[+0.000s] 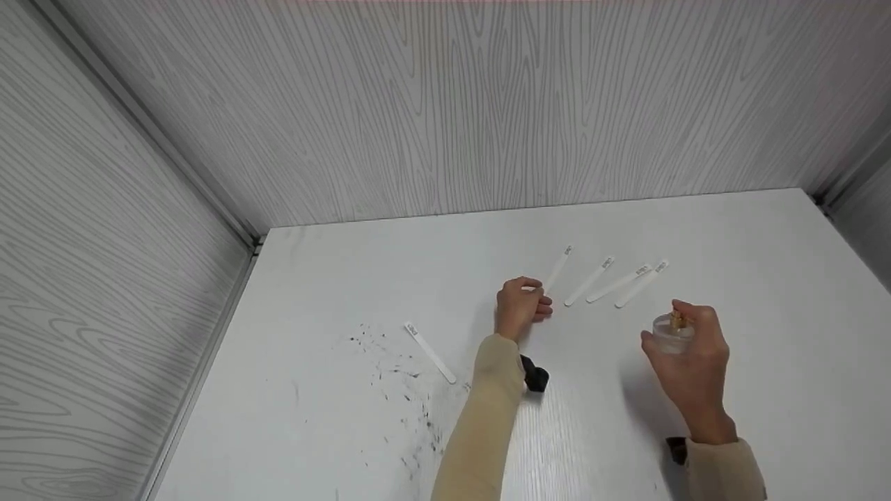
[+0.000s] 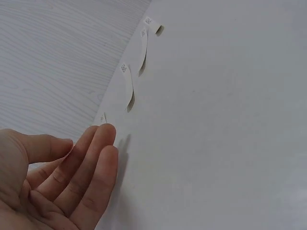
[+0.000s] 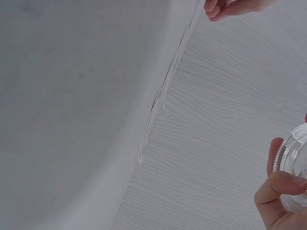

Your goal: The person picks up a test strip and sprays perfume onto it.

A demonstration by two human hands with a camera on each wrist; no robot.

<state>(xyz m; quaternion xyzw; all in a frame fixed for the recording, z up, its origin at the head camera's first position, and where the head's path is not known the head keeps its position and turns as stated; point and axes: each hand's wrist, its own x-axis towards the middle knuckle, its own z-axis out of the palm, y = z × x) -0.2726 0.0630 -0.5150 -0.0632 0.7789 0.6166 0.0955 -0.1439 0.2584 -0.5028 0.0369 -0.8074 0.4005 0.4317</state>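
My right hand grips a round clear glass perfume bottle with a gold spray top, held above the table. In the right wrist view its ridged glass shows at the right edge. My left hand is beside the leftmost of several white paper test strips and hides that strip's lower end. Seen in the left wrist view, the fingers bend loosely with the thumb near them, and nothing shows held. More strips with print at their upper ends lie to its right.
Another printed strip lies alone on the white table, left of the left forearm. Dark specks and smudges mark the surface near it. Wood-grain panels stand at the back and the sides.
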